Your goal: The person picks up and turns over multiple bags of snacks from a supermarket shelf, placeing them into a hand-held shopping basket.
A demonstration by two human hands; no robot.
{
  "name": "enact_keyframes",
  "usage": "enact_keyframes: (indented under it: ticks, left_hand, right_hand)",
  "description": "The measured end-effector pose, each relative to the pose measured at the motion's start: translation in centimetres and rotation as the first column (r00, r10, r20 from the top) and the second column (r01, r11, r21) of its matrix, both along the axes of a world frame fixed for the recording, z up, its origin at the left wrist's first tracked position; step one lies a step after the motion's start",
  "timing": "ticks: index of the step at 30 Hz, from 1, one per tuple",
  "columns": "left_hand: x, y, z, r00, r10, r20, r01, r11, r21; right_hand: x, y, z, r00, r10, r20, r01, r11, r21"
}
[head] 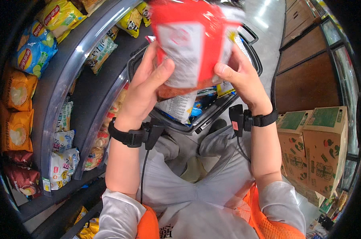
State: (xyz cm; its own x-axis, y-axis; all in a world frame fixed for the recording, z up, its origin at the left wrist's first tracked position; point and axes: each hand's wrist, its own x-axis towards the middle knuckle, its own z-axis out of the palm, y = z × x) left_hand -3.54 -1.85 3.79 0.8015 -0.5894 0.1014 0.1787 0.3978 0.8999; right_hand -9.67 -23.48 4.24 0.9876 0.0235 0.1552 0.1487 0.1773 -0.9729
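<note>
A red and white plastic snack bag [183, 53], blurred and bearing writing, is held up between both hands. My left hand [150, 77] grips its left edge, with the thumb on the front. On the right edge my right hand [243, 74] holds it, thumb likewise towards me. Below the bag stands a black plastic basket [195, 127] on the floor, partly hidden by the bag and my hands. Inside it are several packages, among them a white printed bag [179, 106] and a yellow one [225, 88]. Both wrists wear black straps with small devices.
Curved dark shelves [65, 65] with clear plastic edges run along the left, holding blue chip bags [37, 56], orange bags [17, 131] and white bags [63, 167]. Cardboard boxes [325, 152] are stacked at the right, by brown panels [309, 80]. My knees are close to the basket.
</note>
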Motion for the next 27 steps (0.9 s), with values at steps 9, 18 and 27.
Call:
enact_keyframes:
  ticks: [9,18,27]
  left_hand:
    - [0.3,1.8,-0.1,0.941,-0.330,-0.074,0.322,0.807,0.495]
    - [-0.5,-1.3,-2.5,0.937,-0.299,0.182,0.089,0.707,0.702]
    - [0.3,-0.6,-3.4,0.899,-0.208,0.384,-0.187,0.612,0.768]
  right_hand:
    - [-1.6,-3.4,-0.7,0.928,0.201,-0.313,-0.295,0.910,-0.291]
    - [-1.1,-5.1,-2.6,0.982,0.075,-0.173,-0.162,0.804,-0.572]
    - [0.0,-6.7,-6.0,0.972,0.178,-0.156,-0.235,0.679,-0.695]
